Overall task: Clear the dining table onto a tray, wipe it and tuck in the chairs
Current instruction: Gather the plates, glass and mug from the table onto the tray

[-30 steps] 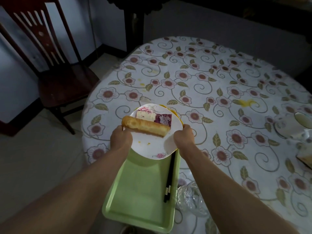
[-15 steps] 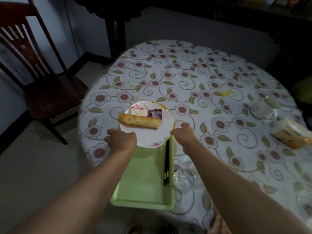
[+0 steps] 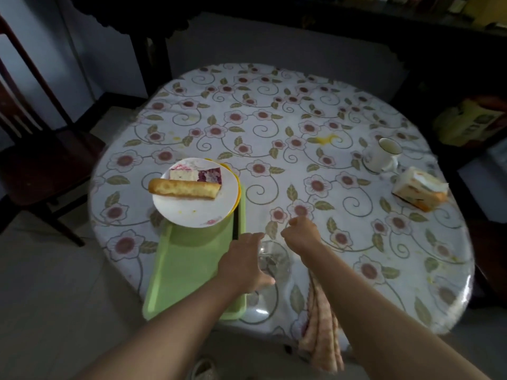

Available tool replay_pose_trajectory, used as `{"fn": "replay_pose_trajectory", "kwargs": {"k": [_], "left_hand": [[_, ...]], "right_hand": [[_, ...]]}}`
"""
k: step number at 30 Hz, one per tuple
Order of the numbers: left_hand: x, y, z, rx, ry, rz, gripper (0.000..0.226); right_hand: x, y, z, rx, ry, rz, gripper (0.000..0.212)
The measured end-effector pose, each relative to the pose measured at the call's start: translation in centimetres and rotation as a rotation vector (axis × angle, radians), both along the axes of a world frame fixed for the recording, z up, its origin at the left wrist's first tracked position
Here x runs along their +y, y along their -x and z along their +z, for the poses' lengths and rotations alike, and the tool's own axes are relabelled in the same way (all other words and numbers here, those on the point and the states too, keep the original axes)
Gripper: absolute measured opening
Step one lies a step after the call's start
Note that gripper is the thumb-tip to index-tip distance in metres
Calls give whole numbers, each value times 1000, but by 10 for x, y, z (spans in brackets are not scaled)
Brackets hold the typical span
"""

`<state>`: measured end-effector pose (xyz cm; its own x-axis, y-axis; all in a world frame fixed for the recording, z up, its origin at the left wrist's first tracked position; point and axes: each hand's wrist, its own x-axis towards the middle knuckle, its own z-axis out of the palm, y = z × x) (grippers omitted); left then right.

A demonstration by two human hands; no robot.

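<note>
A white plate with a bread stick and a cake slice rests on the far end of the green tray, over a yellow plate. Black chopsticks lie along the tray's right side. My left hand reaches with spread fingers to a clear glass standing just right of the tray; it touches the glass's left side without closing on it. My right hand hovers loosely curled beyond the glass, holding nothing.
The round table has a floral cloth with yellow stains. A white mug and a tissue box sit at the right. A checked cloth hangs over the near edge. A dark wooden chair stands at the left.
Both hands let go of the plate, which now rests on the tray's far end. They drew back and to the right, toward the clear glass. The view shifted right.
</note>
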<state>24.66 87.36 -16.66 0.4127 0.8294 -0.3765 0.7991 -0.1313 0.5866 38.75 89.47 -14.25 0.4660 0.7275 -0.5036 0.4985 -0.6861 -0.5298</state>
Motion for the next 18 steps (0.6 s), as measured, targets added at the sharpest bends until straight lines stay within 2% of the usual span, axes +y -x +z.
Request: {"fn": "replay_pose_trajectory", "kwargs": {"k": [3, 7, 10, 18], "left_hand": [[-6, -13, -8, 71, -55, -83, 105], [-14, -29, -15, 193, -186, -68, 91], [-15, -34, -13, 200, -223, -16, 81], [-27, -35, 8, 161, -249, 165, 83]], "right_hand": [[-12, -10, -3, -25, 39, 12, 49], [-24, -21, -9, -23, 44, 39, 48], [-29, -23, -9, -15, 34, 68, 48], [-32, -20, 1, -10, -24, 147, 47]]}}
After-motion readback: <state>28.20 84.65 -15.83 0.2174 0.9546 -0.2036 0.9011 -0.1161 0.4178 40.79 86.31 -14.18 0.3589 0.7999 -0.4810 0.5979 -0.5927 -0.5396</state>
